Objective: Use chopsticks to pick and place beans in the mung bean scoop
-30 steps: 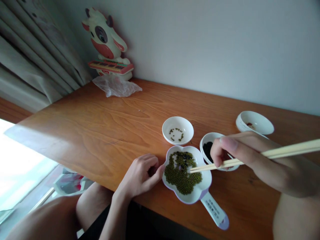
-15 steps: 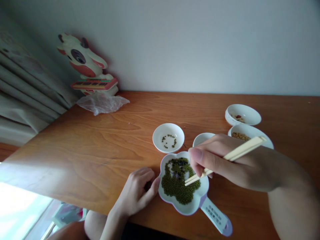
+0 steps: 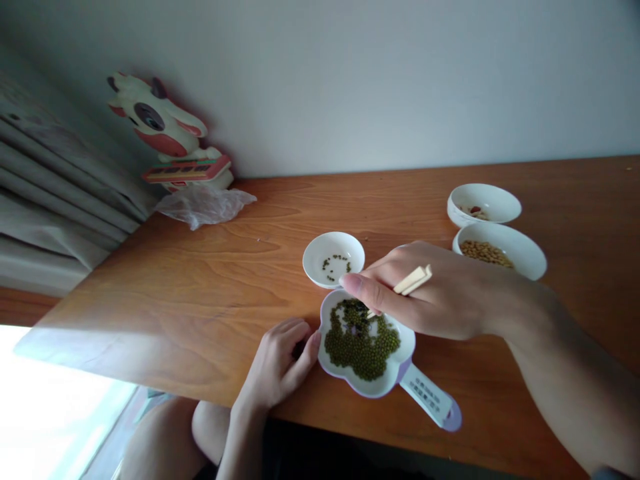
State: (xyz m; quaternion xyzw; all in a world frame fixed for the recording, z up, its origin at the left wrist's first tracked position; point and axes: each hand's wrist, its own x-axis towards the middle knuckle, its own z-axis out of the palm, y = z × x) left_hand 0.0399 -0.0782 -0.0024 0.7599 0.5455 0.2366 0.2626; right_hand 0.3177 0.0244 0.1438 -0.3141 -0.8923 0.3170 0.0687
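My right hand [image 3: 410,290] is closed around a pair of wooden chopsticks [image 3: 413,280]. Their tips reach down among the beans near the far side of a white, flower-shaped scoop [image 3: 407,343] with a purple rim and a printed handle. Green mung beans [image 3: 363,350] cover much of the scoop, with some darker pieces at the far side. On the table, my left hand [image 3: 280,360] has its fingers curled and its thumb against the scoop's left rim; some fingertips are hidden. Just beyond the scoop is a small white bowl [image 3: 311,267] with a few green beans inside.
At the right stand a white bowl [image 3: 533,260] of tan beans and, behind it, another bowl [image 3: 505,200] with pale bits and a reddish piece. My right hand mostly hides one more bowl. A cow-shaped toy keyboard [image 3: 187,170] and a clear plastic bag [image 3: 207,207] are at the back left.
My right hand has moved away and leftward over the scoop, bringing the chopstick tips from the middle to the far side. My left hand stays at the rim. The view has shifted slightly.
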